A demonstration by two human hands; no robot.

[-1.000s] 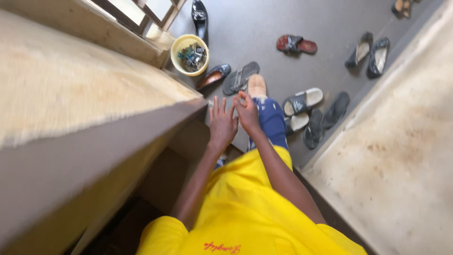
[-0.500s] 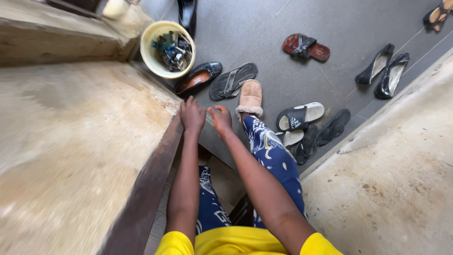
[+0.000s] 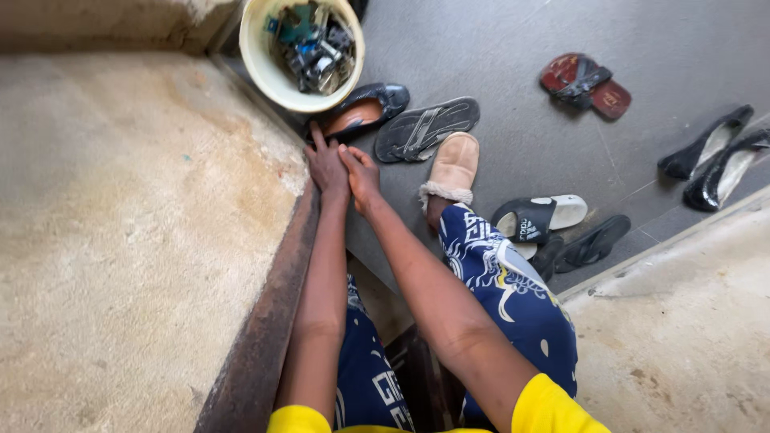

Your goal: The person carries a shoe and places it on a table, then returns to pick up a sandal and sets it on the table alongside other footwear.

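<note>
Hands now pressed together, left hand (image 3: 327,166), right hand (image 3: 362,177)

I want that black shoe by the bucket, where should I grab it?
Grip the black shoe at its open collar, fingers inside on the tan lining. It lies on its sole, opening up. Come from above, on the side away from the bucket, which crowds the other side.

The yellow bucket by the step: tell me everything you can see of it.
The yellow bucket is round, looks like plastic, and stands upright on the grey floor against the concrete ledge. It holds a jumble of dark and teal items, too tangled to identify. A black shoe lies against its near rim. Neither hand touches it.
</note>
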